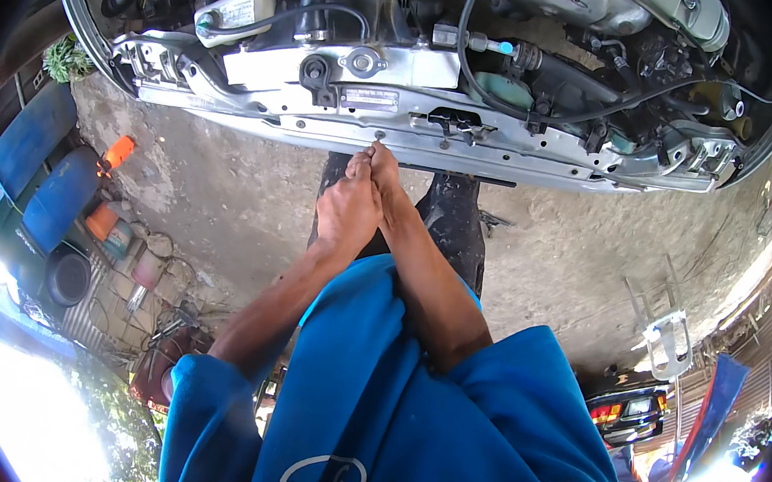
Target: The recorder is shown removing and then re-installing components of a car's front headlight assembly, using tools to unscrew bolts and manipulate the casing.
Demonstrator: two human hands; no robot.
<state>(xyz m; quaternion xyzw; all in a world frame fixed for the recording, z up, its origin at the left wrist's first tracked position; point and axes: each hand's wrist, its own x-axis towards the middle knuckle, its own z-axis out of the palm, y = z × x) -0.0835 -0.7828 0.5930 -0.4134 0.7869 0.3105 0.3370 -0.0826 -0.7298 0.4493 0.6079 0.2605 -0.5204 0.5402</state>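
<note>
Car front (419, 68), engine bay exposed, spanning the far side before us. Silver crossbar (322, 129), along its near edge. White reservoir (239, 15), far left in the bay. Our left hand (349, 212) and right hand (383, 169), fingers curled in, together at the crossbar's near edge, left of its middle; we cannot tell what, if anything, they grip. Round metal cap (362, 62), just beyond the crossbar.

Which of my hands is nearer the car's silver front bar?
Right: the right hand is at the near edge of the silver front bar; the left hand is farther back, toward your body.
</note>
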